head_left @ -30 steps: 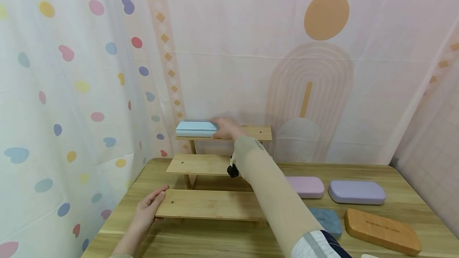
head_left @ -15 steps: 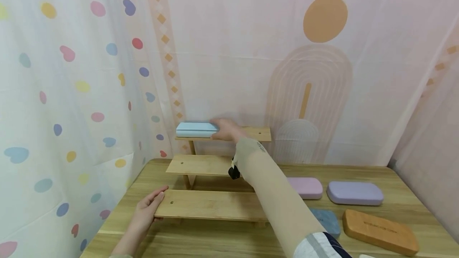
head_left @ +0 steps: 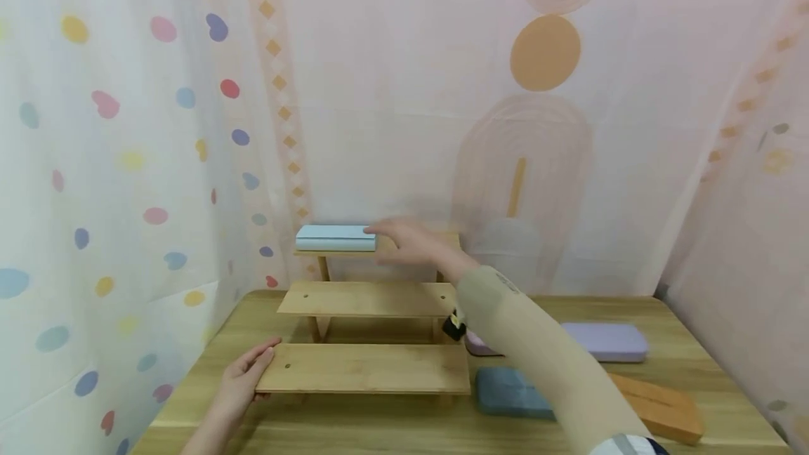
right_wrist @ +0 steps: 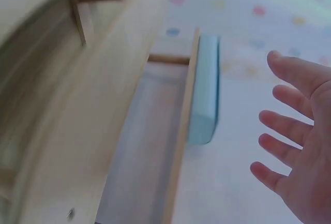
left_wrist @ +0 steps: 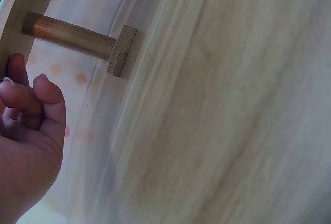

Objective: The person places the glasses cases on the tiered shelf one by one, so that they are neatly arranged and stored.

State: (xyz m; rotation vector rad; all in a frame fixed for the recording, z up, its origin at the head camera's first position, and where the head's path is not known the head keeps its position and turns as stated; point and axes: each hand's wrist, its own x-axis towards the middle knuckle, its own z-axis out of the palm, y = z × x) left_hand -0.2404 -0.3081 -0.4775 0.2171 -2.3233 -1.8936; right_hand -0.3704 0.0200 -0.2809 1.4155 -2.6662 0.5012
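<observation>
A light blue glasses case [head_left: 336, 239] lies lengthwise on the left part of the top tier of a three-step wooden display stand [head_left: 373, 368]. Just right of the case, my right hand [head_left: 411, 243] is in the air with fingers spread and nothing held. The right wrist view shows a gap between that hand [right_wrist: 310, 125] and the case [right_wrist: 206, 89]. My left hand [head_left: 243, 378] grips the left end of the lowest step, thumb on top. In the left wrist view its curled fingers [left_wrist: 49, 89] are beside the board and a round wooden leg [left_wrist: 70, 35].
Right of the stand on the wooden table [head_left: 379, 434] lie a lavender case [head_left: 609, 341], a grey-blue case [head_left: 508, 392], an orange-brown case [head_left: 663, 409] and a pink case [head_left: 482, 346], partly behind my right forearm. Patterned curtains [head_left: 392, 111] hang behind and at both sides.
My right hand has let go of the light blue case and drawn back to the right with fingers spreading. The case stays on the top tier. The left hand keeps its hold; the head view has shifted slightly.
</observation>
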